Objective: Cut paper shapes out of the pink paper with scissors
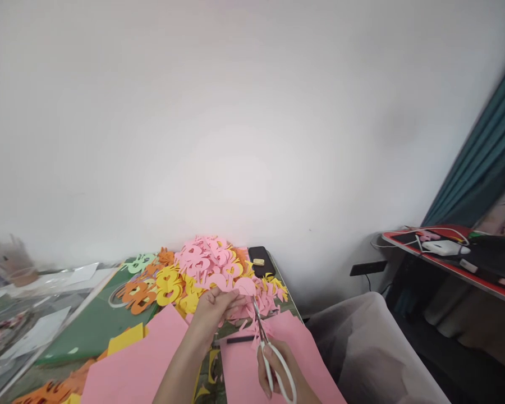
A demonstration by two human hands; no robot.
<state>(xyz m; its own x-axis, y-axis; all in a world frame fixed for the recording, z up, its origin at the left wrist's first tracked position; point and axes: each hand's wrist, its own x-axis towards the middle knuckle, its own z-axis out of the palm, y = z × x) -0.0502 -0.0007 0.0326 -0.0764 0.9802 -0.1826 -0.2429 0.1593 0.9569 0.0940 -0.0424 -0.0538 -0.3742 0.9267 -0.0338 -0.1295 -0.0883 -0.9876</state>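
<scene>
Scissors (258, 325) gripped in right hand (275, 367), left hand (214, 308) pinching pink paper cutout (244, 286)

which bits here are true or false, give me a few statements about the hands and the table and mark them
1. The right hand holds scissors with white handles. True.
2. The left hand is holding a phone. False: it holds pink paper.
3. A small yellow piece lies on a black phone. True.
4. The heap of cutouts is all blue. False: the cutouts are mostly pink, with yellow and orange ones too.
5. Orange cutouts lie on a green mat. True.
</scene>
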